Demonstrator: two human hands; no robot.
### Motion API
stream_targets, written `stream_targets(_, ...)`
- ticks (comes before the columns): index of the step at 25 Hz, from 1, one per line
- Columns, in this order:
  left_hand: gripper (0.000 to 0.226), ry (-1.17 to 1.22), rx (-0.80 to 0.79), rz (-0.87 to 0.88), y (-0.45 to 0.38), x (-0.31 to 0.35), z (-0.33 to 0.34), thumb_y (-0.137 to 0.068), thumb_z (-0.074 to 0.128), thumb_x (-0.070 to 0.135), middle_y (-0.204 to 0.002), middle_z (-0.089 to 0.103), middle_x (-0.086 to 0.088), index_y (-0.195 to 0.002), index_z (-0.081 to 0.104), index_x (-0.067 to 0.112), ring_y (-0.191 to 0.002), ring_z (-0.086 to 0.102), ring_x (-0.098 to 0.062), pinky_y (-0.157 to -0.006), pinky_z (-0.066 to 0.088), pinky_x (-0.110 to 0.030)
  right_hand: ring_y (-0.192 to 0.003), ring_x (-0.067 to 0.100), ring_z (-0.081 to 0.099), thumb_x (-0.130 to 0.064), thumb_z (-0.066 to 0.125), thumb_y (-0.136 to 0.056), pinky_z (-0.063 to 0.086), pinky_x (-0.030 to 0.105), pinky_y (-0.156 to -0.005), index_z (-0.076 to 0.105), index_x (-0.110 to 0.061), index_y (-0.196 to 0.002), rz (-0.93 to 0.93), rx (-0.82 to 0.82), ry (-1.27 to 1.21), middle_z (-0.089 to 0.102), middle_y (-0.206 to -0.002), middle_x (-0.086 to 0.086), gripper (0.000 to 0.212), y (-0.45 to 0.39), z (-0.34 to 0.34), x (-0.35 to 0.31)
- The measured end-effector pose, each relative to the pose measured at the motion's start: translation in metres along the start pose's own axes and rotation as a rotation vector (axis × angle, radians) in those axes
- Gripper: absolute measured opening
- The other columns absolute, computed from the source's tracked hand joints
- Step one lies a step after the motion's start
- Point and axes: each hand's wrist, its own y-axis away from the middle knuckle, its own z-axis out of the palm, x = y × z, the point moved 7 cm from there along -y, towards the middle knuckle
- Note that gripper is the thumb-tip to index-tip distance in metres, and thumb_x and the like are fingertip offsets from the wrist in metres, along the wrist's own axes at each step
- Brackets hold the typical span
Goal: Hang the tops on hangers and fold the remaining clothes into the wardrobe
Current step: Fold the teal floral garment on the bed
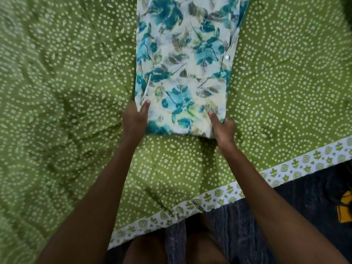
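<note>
A: Grip first. Go.

B: Left hand (135,121) is pinching the near left corner of the floral garment (182,69), thumb lying on top, fingers tucked under the edge. Right hand (222,128) is doing the same at the near right corner, thumb pressing on top, fingers curling under. Both are holding cloth, nothing else.

A: Which way is the garment lying from the hands?

B: Running straight away from them. Long axis is pointing away from the person, far end leaving the top of the frame. Near end is sitting between the two hands, roughly level with them, so neither hand is really nearer. Looks like a lengthwise fold is already in; my guess is the near end is going up and over toward the far end next.

A: Where is it sitting?

B: Lying flat on the green dotted bedsheet (76,92), set back from the sheet's white printed border (209,201), which is running nearer the person than the garment.

A: Look of it?

B: Pale cream cloth, teal and olive flower print, thin and soft-looking. A small white button (226,57) is showing near its right edge. Slight blur, so seams are hard to call.

A: Anything else?

B: Something yellow (344,208) is lying on the dark floor, off to the right beyond the border. Cannot tell what.
</note>
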Motion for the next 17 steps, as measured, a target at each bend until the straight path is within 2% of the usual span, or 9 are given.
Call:
stream_targets(3, 0.05, -0.067, -0.074, -0.147, 0.051, -0.06, -0.003, -0.089, 0.056, 0.047, -0.116, 0.062, -0.015, -0.122, 0.055, 0.009, -0.106, 0.059, -0.031, -0.088, 0.048, -0.039, -0.067, 0.009, 0.062, -0.026, 0.068, -0.085, 0.052, 0.032, -0.069, 0.067, -0.018, -0.088, 0.129, -0.204, 0.175, 0.07, -0.091, 0.008, 0.009, 0.043, -0.017, 0.046)
stream_targets(6, 0.055, -0.121, -0.041, -0.247, 0.082, -0.084, -0.014, -0.085, 0.062, 0.043, -0.122, 0.058, -0.016, -0.124, 0.049, 0.007, -0.112, 0.055, -0.034, -0.092, 0.044, -0.04, -0.069, 0.016, 0.059, -0.033, 0.065, -0.086, 0.042, 0.031, -0.067, 0.06, -0.013, -0.082, 0.002, -0.099, 0.545, 0.066, -0.084, 0.009, 0.021, 0.053, -0.037, 0.051)
stream_targets(8, 0.054, -0.339, 0.139, 0.016, 0.082, -0.057, -0.026, -0.084, 0.066, 0.031, -0.123, 0.053, -0.021, -0.122, 0.046, 0.0, -0.113, 0.05, -0.037, -0.094, 0.041, -0.043, -0.1, 0.031, 0.057, -0.032, 0.062, -0.088, 0.045, 0.037, -0.083, 0.054, -0.003, -0.111, -0.352, 0.151, 0.81, 0.061, -0.108, 0.018, 0.038, 0.056, -0.033, 0.02)
stream_targets(9, 0.053, -0.441, 0.199, 0.222, 0.082, -0.037, -0.023, -0.084, 0.064, 0.027, -0.126, 0.049, -0.023, -0.124, 0.045, -0.002, -0.117, 0.046, -0.037, -0.098, 0.038, -0.044, -0.114, 0.035, 0.05, -0.031, 0.057, -0.091, 0.044, 0.044, -0.095, 0.045, 0.0, -0.124, -0.541, 0.165, 0.826, 0.054, -0.123, 0.022, 0.047, 0.065, -0.017, 0.005)
stream_targets(10, 0.051, -0.487, 0.183, 0.427, 0.083, -0.016, -0.012, -0.087, 0.059, 0.025, -0.131, 0.046, -0.023, -0.127, 0.044, -0.002, -0.122, 0.041, -0.034, -0.103, 0.033, -0.042, -0.128, 0.037, 0.04, -0.031, 0.049, -0.095, 0.034, 0.049, -0.107, 0.033, -0.001, -0.135, -0.69, 0.054, 0.814, 0.044, -0.137, 0.023, 0.053, 0.076, 0.008, -0.003)
stream_targets(12, 0.051, -0.599, -0.059, 0.74, 0.08, 0.002, 0.026, -0.094, 0.041, 0.032, -0.143, 0.04, -0.017, -0.135, 0.04, 0.002, -0.133, 0.034, -0.028, -0.112, 0.018, -0.036, -0.144, 0.027, 0.011, -0.035, 0.03, -0.099, 0.008, 0.046, -0.118, 0.008, -0.009, -0.148, -0.924, -0.358, 0.94, 0.016, -0.155, 0.014, 0.059, 0.094, 0.063, 0.006)
stream_targets(14, 0.064, -0.788, -0.238, 0.807, 0.07, -0.009, 0.052, -0.097, 0.024, 0.049, -0.15, 0.032, -0.012, -0.143, 0.033, 0.005, -0.14, 0.026, -0.023, -0.116, 0.003, -0.03, -0.144, 0.018, -0.008, -0.044, 0.023, -0.1, -0.007, 0.04, -0.118, -0.006, -0.012, -0.148, -1.028, -0.62, 1.203, -0.007, -0.154, 0.006, 0.064, 0.079, 0.084, 0.031)
stream_targets(15, 0.072, -0.845, -0.249, 0.769, 0.063, -0.018, 0.054, -0.094, 0.021, 0.057, -0.153, 0.028, -0.01, -0.145, 0.028, 0.007, -0.142, 0.02, -0.02, -0.117, -0.002, -0.028, -0.144, 0.017, -0.012, -0.05, 0.022, -0.099, -0.014, 0.035, -0.117, -0.008, -0.012, -0.147, -1.018, -0.602, 1.282, -0.012, -0.154, 0.005, 0.068, 0.058, 0.08, 0.035)
stream_targets(17, 0.084, -0.852, -0.172, 0.634, 0.049, -0.028, 0.05, -0.088, 0.027, 0.065, -0.156, 0.019, -0.008, -0.148, 0.021, 0.007, -0.144, 0.01, -0.018, -0.117, -0.006, -0.028, -0.144, 0.016, -0.013, -0.058, 0.016, -0.095, -0.021, 0.026, -0.112, -0.006, -0.011, -0.149, -0.908, -0.401, 1.276, -0.011, -0.155, 0.005, 0.075, 0.012, 0.067, 0.024)
